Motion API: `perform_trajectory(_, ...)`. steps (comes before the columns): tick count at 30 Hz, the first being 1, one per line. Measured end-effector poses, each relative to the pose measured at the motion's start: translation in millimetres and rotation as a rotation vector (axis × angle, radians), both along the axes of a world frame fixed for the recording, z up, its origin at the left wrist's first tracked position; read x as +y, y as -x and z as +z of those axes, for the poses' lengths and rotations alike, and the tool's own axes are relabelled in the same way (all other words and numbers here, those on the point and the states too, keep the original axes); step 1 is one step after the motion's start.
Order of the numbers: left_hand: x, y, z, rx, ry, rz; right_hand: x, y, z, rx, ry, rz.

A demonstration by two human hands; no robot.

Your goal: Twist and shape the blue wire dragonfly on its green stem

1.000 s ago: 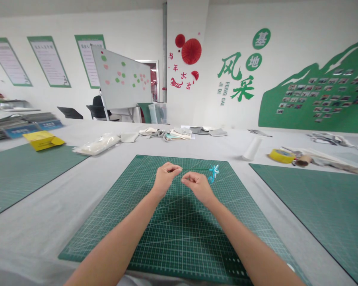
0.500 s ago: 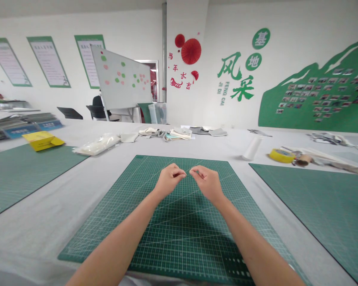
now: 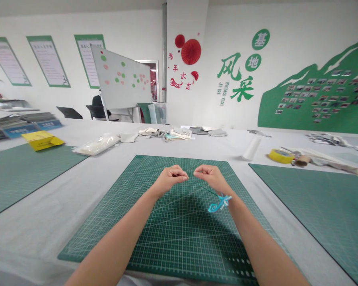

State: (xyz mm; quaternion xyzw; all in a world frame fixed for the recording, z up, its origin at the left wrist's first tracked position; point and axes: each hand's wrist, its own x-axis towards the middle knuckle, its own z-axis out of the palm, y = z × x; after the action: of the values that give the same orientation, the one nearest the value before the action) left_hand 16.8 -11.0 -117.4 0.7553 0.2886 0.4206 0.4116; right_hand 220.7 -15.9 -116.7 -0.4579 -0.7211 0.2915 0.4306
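Note:
My right hand [image 3: 210, 174] is pinched above the green cutting mat [image 3: 119, 206]. From its fingers a thin dark-green stem runs down to the right. At the stem's lower end, by my right wrist, is a light-blue ornament [image 3: 217, 205] with a curled spiral and pale, petal-like points. A small gap to the left, my left hand [image 3: 171, 178] has its thumb and fingertips pressed together. Anything between those left fingertips is too small to make out. Both hands hover over the mat, apart from each other.
Green mats lie left [image 3: 24, 171] and right [image 3: 316, 198]. Farther back are a yellow card [image 3: 43, 141], a plastic-wrapped pack [image 3: 98, 145], fabric scraps [image 3: 179, 134], a white roll [image 3: 252, 149] and yellow tape [image 3: 281, 156].
The light-blue ornament and its stem have come into view by my right wrist. My right hand has turned and drawn slightly right, so the gap between the hands is a little wider.

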Motion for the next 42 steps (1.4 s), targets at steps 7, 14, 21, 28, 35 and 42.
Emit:
perform_trajectory(7,6.7,-4.0,-9.6,-0.254,0.195,0.149,2.5,16.8,-11.8,0.047,-0.028,-0.047)
perform_trajectory(14,10.4,-6.5,-18.6,-0.23,0.165,0.341,-14.0,39.9,-17.3,-0.143,-0.183,-0.087)
perform_trajectory(21,8.9,-8.0,-20.7,-0.013,-0.116,0.464,-24.3,47.1,-12.4,-0.247,-0.255,-0.079)
perform_trajectory(28,1.0,-10.6,-15.2,0.136,-0.301,0.471,-27.0,43.7,-5.7,-0.264,-0.325,-0.086)
perform_trajectory(35,-5.7,-12.0,-9.9,0.201,-0.349,0.318,-28.3,30.4,5.6,-0.265,-0.392,-0.204)
perform_trajectory(42,-3.8,-8.6,-6.0,0.196,-0.337,0.149,-13.4,15.1,4.0,-0.266,-0.287,-0.229)
